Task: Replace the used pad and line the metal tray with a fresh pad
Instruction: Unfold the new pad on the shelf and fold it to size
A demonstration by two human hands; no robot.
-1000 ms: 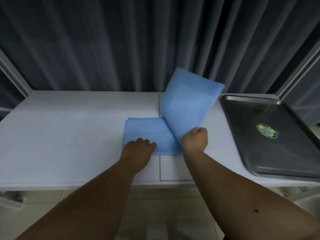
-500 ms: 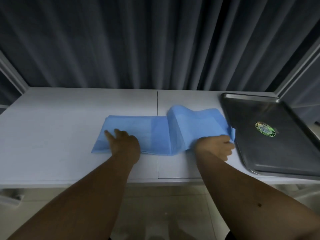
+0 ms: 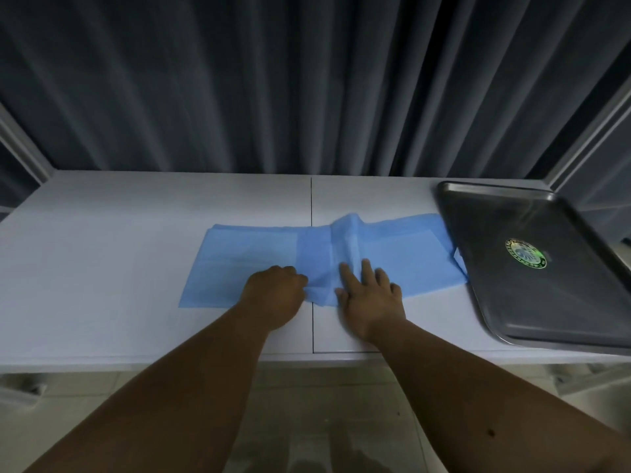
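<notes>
A light blue pad [image 3: 246, 257] lies spread across the middle of the white table [image 3: 102, 254], with a raised fold still standing near its centre. My left hand [image 3: 273, 295] is curled at the pad's near edge and pinches the fold. My right hand [image 3: 370, 293] lies flat on the pad just right of the fold, fingers spread. The metal tray [image 3: 546, 302] sits at the right end of the table, bare inside except for a round green sticker [image 3: 526, 253]. The pad's right edge touches the tray's left rim.
Dark pleated curtains [image 3: 307, 80] hang right behind the table. A thin seam [image 3: 312, 206] runs front to back through the tabletop's middle. The tray's near right corner overhangs the table's front edge. Tiled floor shows below my arms.
The pad has been flattened out further. Both hands moved inward to the central fold: the left from the pad's left part, the right from its right end by the tray.
</notes>
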